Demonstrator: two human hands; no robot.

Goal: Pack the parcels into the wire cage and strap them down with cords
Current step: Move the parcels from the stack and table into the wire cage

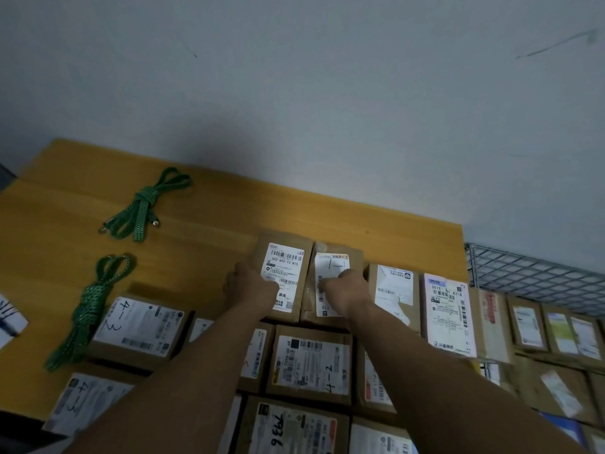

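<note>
Several brown cardboard parcels with white labels lie on a yellow wooden table (65, 198). My left hand (247, 286) grips the left side of an upright parcel (288, 257) labelled 502-602-12-815. My right hand (347, 288) lies on top of the neighbouring parcel (337, 253), fingers curled over its white label. The two parcels stand side by side, touching. Two bundled green cords lie on the table to the left: one far (145, 204), one nearer (91, 303). The wire cage (523, 270) stands at the right edge of the table with parcels (556, 329) in it.
More parcels fill the table in front of me, including one marked 4-3 (137, 326) and one marked 4-2 (311, 362). A pink-labelled parcel (448, 316) stands next to the cage. A pale wall rises behind the table.
</note>
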